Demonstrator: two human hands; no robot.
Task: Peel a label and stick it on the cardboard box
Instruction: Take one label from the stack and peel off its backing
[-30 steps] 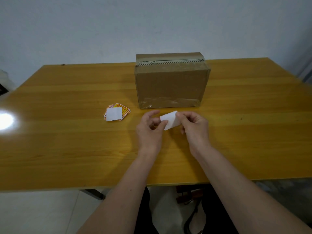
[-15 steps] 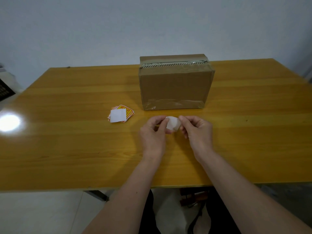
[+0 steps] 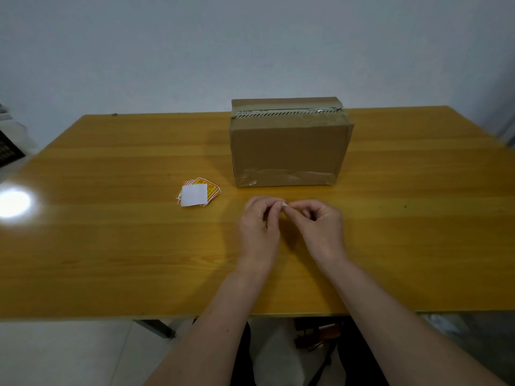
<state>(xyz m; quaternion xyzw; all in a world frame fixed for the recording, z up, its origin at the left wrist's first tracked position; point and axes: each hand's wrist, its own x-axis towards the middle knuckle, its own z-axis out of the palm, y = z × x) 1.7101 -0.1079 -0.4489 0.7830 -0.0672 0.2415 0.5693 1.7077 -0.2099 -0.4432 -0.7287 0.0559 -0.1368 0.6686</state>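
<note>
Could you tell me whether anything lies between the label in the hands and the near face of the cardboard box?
Nothing visible does. The label is pinched between the left hand and right hand, just in front of the cardboard box; only bare table separates them. The stack of labels lies off to the left.

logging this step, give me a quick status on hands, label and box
Left hand and right hand pinch a white label between fingertips. Cardboard box just beyond, front face bare. Spare label stack lies left; nothing in the way.
</note>
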